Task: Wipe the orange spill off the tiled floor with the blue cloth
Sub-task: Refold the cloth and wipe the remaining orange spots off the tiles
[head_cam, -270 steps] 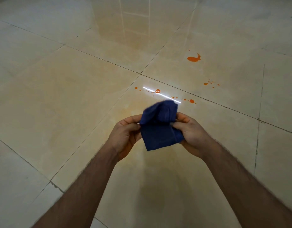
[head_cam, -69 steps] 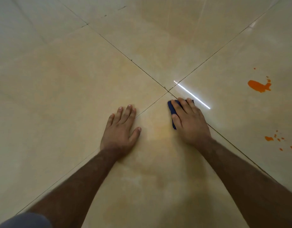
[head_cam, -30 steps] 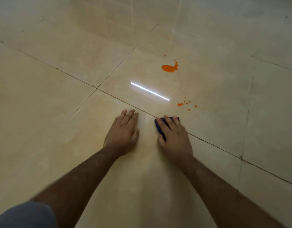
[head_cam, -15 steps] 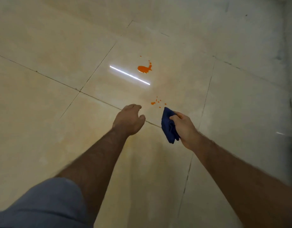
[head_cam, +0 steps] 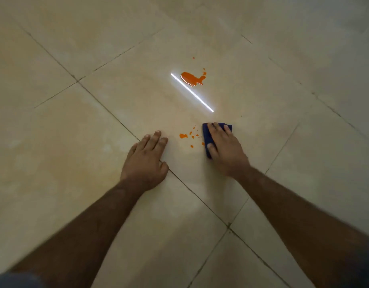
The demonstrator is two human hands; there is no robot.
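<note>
A large orange puddle (head_cam: 193, 78) lies on the beige tiled floor (head_cam: 75, 142), far from my hands. Closer, a cluster of small orange drops (head_cam: 186, 136) sits between my two hands. My right hand (head_cam: 224, 149) presses the folded blue cloth (head_cam: 207, 134) flat on the floor just right of those drops; most of the cloth is hidden under the palm and fingers. My left hand (head_cam: 146, 161) rests palm-down on the tile left of the drops, fingers together, holding nothing.
Dark grout lines (head_cam: 108, 112) cross the floor diagonally, one running under my left hand. A bright white light reflection (head_cam: 192, 92) streaks the tile beside the big puddle. A grey sleeve edge (head_cam: 15, 280) shows at the bottom left.
Half a second ago my right hand held the cloth lifted off the floor; now it presses it flat beside the small drops. My left hand has come down flat on the tile.
</note>
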